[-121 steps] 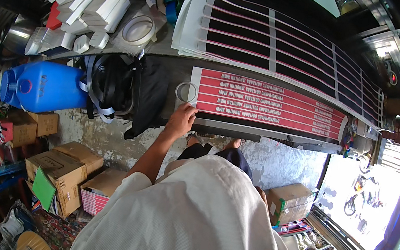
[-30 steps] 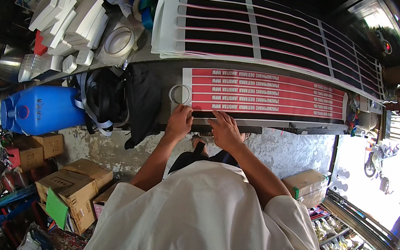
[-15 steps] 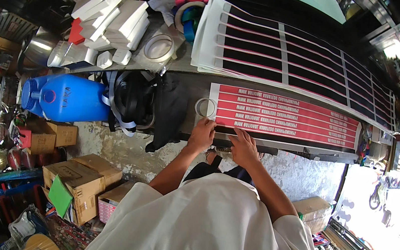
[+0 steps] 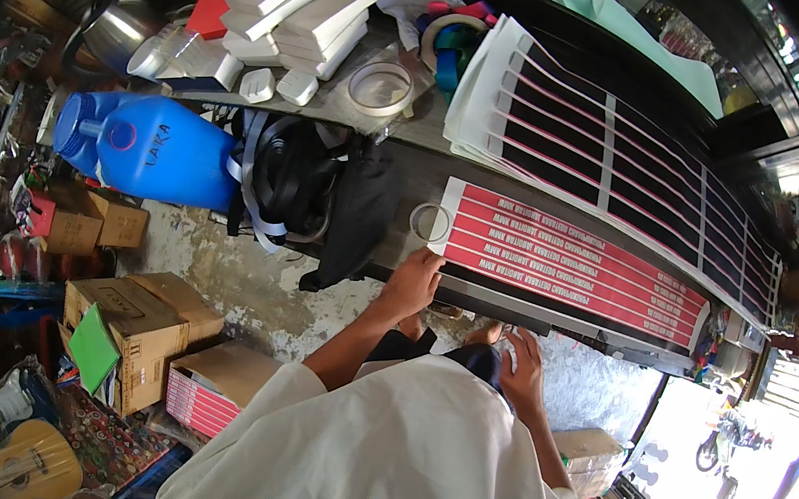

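Note:
A long sheet printed with red strips (image 4: pixel 569 262) and white lettering lies on the lower dark shelf, slanting down toward the right. My left hand (image 4: pixel 412 284) is at the sheet's near left corner, its fingers closed on the edge. A roll of clear tape (image 4: pixel 430 221) overlaps the sheet's left end, just beyond those fingers. My right hand (image 4: pixel 523 367) hangs off the shelf's front edge, apart from the sheet, with its fingers stretched and slightly spread and nothing in them.
Black-and-white striped sheets (image 4: pixel 558 119) are stacked on the upper shelf beside white boxes (image 4: pixel 313 21) and another tape roll (image 4: pixel 380 88). A blue jerrycan (image 4: pixel 175 151) and black straps (image 4: pixel 294 170) sit at the left. Cardboard boxes (image 4: pixel 136 336) stand on the floor.
My right hand has come off the sheet's near edge and drawn back toward my body. My left hand stays at the corner. The whole view has turned, so the shelf slants.

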Available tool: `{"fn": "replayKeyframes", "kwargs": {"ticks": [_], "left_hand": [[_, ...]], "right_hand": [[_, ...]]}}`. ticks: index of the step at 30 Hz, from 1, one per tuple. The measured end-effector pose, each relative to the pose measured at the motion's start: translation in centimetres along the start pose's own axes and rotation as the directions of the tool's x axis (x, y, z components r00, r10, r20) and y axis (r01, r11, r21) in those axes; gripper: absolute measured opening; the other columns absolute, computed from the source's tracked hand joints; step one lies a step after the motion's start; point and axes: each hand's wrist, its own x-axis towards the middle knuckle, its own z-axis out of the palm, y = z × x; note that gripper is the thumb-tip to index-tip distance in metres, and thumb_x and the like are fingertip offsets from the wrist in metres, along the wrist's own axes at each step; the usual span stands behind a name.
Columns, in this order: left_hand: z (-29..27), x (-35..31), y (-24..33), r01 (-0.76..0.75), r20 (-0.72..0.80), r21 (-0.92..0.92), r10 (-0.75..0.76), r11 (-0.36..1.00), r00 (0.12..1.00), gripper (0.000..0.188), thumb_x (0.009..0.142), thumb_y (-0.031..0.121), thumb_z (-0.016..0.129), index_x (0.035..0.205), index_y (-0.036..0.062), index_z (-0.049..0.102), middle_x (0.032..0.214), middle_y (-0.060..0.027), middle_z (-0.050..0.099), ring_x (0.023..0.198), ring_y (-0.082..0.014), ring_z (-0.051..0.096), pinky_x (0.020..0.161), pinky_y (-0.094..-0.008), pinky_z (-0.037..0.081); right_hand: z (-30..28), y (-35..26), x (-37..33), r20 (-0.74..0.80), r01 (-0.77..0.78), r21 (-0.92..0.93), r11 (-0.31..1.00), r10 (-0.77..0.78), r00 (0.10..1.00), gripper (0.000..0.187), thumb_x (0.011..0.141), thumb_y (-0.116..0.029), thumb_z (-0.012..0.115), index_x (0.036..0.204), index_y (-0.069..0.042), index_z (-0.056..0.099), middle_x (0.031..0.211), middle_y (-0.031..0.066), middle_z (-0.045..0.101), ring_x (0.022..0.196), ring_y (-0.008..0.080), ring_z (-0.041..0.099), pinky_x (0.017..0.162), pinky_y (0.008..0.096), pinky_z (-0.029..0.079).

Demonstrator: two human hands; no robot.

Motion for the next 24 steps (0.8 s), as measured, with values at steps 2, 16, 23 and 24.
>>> {"fn": "replayKeyframes", "kwargs": {"ticks": [2, 16, 23, 24], "left_hand": [[-2.4, -0.6, 1.5, 0.025, -0.012, -0.012, -0.025, 1.0, 1.0, 0.024, 0.097, 0.007, 0.071, 0.12, 0.0052, 0.066, 0.109, -0.0191, 0.068, 0.095, -0.0416, 0.069, 0.081, -0.0513, 0.057], [-27.1, 1.2, -11.7, 0.765, -0.655, 0.219, -0.489, 0.606, 0.575, 0.044, 0.093, 0.04, 0.078, 0.102, -0.0021, 0.073, 0.107, -0.0271, 0.077, 0.105, -0.0473, 0.073, 0.086, -0.0544, 0.057], [-33.4, 3.8, -11.6, 0.341, -0.588, -0.46, -0.568, 0.82, 0.576, 0.019, 0.099, 0.019, 0.081, 0.104, 0.0061, 0.068, 0.091, 0.0001, 0.069, 0.08, -0.0118, 0.062, 0.074, -0.0296, 0.051], [-34.3, 3.9, -10.4, 0.194, -0.55, -0.602, -0.578, 0.775, 0.603, 0.018, 0.1, 0.017, 0.082, 0.108, 0.0084, 0.068, 0.091, 0.0043, 0.066, 0.081, -0.0055, 0.057, 0.075, -0.0262, 0.049]], "right_hand": [[-0.7, 1.1, -2.9, -0.019, -0.103, -0.009, 0.995, 0.103, 0.995, 0.034, 0.094, -0.003, 0.069, 0.129, -0.001, 0.069, 0.135, 0.0253, 0.066, 0.125, 0.0457, 0.065, 0.108, 0.0505, 0.053], [1.9, 7.2, -9.7, -0.135, -0.265, 0.034, 0.964, 0.267, 0.954, 0.036, 0.089, -0.001, 0.071, 0.125, -0.002, 0.07, 0.115, 0.023, 0.073, 0.104, 0.0431, 0.072, 0.092, 0.0492, 0.058], [2.2, 6.6, -8.2, -0.111, -0.244, 0.062, 0.968, 0.249, 0.962, 0.036, 0.089, 0.0, 0.075, 0.124, -0.003, 0.07, 0.109, 0.0221, 0.074, 0.092, 0.0393, 0.073, 0.082, 0.0475, 0.059], [2.2, 6.5, -8.0, -0.117, -0.205, 0.076, 0.976, 0.213, 0.97, 0.036, 0.089, 0.0, 0.074, 0.124, -0.003, 0.07, 0.109, 0.0222, 0.074, 0.092, 0.0391, 0.073, 0.082, 0.0476, 0.059]]}}
